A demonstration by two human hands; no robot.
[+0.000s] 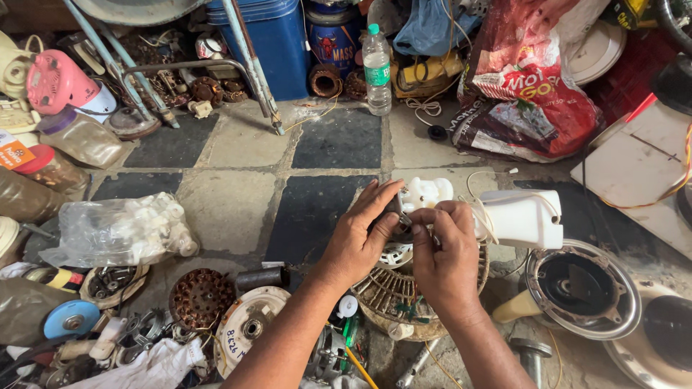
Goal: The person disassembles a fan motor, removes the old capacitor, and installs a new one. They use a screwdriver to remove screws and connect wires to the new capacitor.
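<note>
**Both hands pinched on a small white part over a cluttered workshop floor**

Down at the near edge, both forearms come up from the bottom of the view. To their left lies a white round cover plate (247, 325) with handwriting on it, a brown wound motor core (201, 297) just beside it, and a blue disc (71, 318) further left among loose metal bits and a white rag (155, 365).

Now the hands. The left hand (359, 238) and the right hand (445, 248) are together, fingertips meeting, both clamped on a small white plastic part (425, 194) held above the floor. The left thumb and fingers pinch its near left side; the right hand curls over it from the right. What exactly sits between the fingertips is too small to tell. Thin white wires trail from the part to a white plastic housing (522, 217) just to the right.

Directly beneath the hands sits a round fan grille (386, 292), slatted and dusty. To the right of it, a round metal motor casing (582, 288) with a dark centre.

Left of the hands, a clear plastic bag (119, 230) of white pieces rests on the chequered tile floor (339, 140).

Further back, a plastic water bottle (376, 70) stands upright, a blue bin (270, 47) behind it to the left, a red printed sack (530, 86) slumped at right, and a pink appliance (59, 83) at far left.
</note>
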